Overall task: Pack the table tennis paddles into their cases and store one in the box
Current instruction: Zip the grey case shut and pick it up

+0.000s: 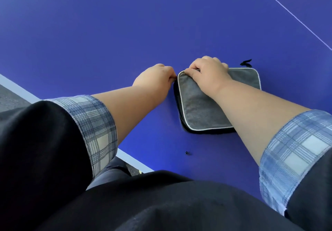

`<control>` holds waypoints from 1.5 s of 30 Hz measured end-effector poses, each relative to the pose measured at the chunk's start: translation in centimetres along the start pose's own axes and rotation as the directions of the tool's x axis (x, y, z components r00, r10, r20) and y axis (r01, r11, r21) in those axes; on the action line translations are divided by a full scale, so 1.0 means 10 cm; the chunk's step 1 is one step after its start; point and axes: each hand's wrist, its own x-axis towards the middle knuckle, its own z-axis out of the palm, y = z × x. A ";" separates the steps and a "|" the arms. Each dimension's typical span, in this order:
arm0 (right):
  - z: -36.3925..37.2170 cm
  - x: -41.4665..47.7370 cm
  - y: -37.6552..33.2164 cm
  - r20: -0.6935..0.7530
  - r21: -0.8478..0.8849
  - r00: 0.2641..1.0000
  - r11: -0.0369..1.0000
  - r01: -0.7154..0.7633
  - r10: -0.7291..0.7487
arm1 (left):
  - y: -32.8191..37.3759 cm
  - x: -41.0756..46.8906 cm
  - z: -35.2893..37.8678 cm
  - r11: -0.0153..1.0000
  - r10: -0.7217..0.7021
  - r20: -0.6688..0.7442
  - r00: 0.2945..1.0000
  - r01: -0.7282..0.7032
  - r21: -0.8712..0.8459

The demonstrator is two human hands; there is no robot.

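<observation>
**Blue ping-pong table, one grey case, both hands on it**

Pretty much the whole shot is a blue table tennis table [107, 33], with a thin white line [291, 13] running across the top right corner and the white edge stripe [18, 90] cutting diagonally along the near left side. There's a bit of grey floor [9, 98] past that edge.

The case [201, 108] lies flat on the table, a little right of centre and not far from the near edge. It has a grey fabric top, light piping round the rim and black sides. It looks closed along the sides you can see, though the far left corner is covered by fingers, so no call on that bit. A small black loop [246, 62] pokes out on the table just past the case's far right corner. A tiny black scrap [188, 153] sits on the table nearer the person, apart from the case.

The person's left hand [154, 80] is right at the case's far left corner with its fingertips pinched together against the black side. Whatever it's pinching there is too small to make out. The right hand [208, 72] is on top of the case at the far end, palm down on the grey fabric and fingers curled over the far edge next to that same corner, so it's gripping the case.

Both forearms are bare, coming out of dark sleeves with the left cuff [97, 126] and right cuff [296, 150] rolled back to show a plaid lining. The right forearm crosses over the near right part of the case.
</observation>
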 end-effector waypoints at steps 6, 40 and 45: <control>-0.05 0.03 0.14 -0.051 0.182 0.983 0.969 -0.166 0.178 | -0.03 -0.02 0.02 0.998 0.056 -0.032 0.998 -0.057 -0.014; -0.05 0.07 -0.06 -0.031 -0.278 0.992 0.954 0.109 -0.122 | 0.11 0.07 0.03 1.000 0.004 -0.016 1.000 -0.005 -0.022; -0.18 0.28 -0.03 -0.174 -0.136 0.976 0.978 -0.156 0.132 | 0.22 0.16 -0.05 0.998 0.021 -0.092 0.996 -0.027 -0.062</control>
